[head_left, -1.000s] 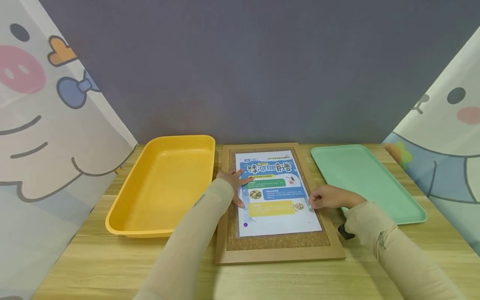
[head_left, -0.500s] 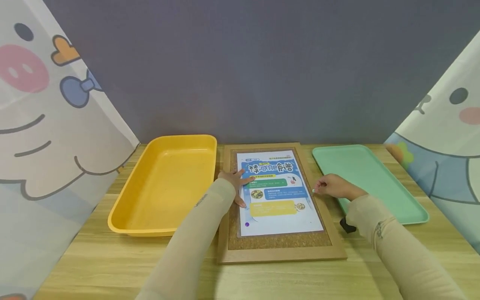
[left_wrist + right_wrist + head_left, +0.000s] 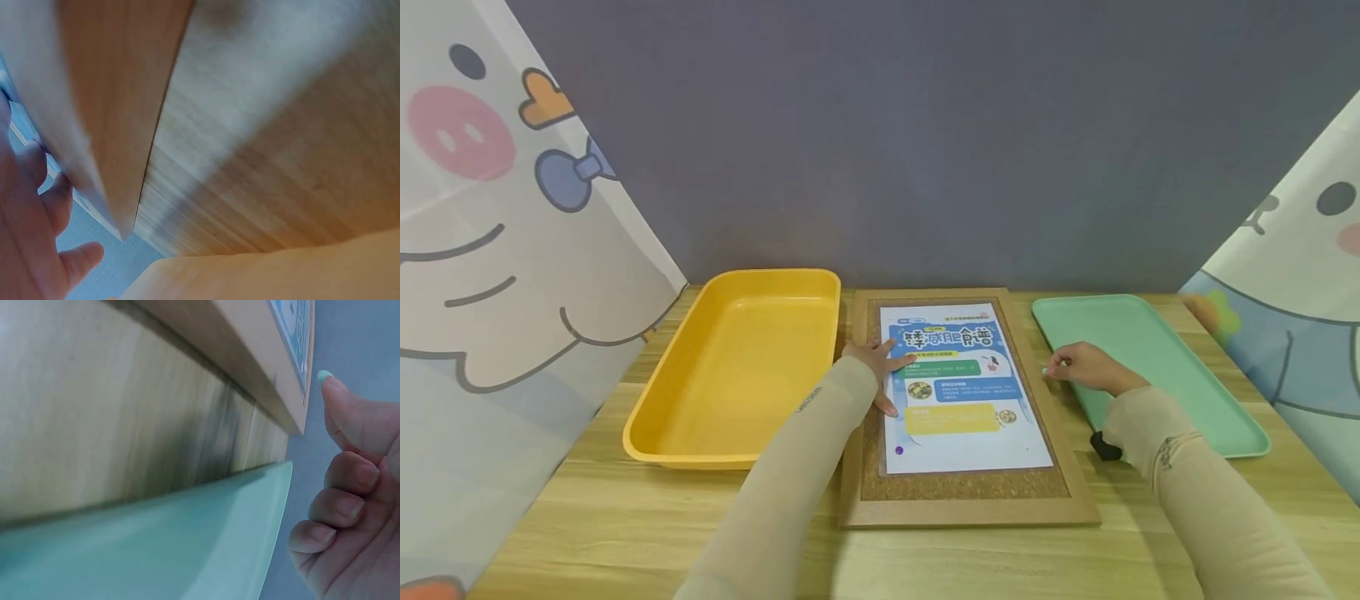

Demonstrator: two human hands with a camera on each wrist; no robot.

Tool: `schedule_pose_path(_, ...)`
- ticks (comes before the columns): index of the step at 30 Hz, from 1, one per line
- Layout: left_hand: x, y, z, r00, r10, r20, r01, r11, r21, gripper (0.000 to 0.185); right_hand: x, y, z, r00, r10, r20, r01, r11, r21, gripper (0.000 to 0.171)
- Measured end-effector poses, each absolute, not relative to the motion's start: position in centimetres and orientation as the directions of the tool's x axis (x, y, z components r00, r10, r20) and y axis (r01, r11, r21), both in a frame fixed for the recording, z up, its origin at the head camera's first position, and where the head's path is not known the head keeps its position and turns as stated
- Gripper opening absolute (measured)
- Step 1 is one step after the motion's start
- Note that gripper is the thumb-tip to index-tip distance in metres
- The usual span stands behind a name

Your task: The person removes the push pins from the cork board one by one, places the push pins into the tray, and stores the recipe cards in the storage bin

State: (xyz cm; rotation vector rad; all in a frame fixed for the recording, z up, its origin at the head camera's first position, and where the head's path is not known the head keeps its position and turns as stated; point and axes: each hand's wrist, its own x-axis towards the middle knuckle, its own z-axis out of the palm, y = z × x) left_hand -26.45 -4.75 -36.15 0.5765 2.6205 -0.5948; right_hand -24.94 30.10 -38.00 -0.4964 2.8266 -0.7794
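A printed sheet with coloured blocks lies on a wood-framed cork board. My left hand rests with spread fingers on the sheet's left edge. A small purple round dot, like a pin head, sits at the sheet's lower left corner. My right hand hovers between the board's right frame and the green tray, other fingers curled in. Between thumb and forefinger it pinches a small mint-green pushpin, whose head shows at the fingertips; the point is hidden.
A deep yellow tray stands left of the board. The shallow mint-green tray lies on the right, under the right wrist. A dark grey wall closes off the back of the wooden table.
My right hand has lifted off the sheet's right edge and moved right and away, over the board's frame towards the green tray, with the pushpin. The left hand stays put.
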Motion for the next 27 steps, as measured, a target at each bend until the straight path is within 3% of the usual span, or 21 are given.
schedule_pose_path(27,-25.9,-4.6,-36.0,-0.85,0.296,-0.437,0.459,0.822,-0.337,0.108,-25.1,35.0,-37.9,-0.945,-0.303,-0.121,-0.216,0.859,-0.463,0.018)
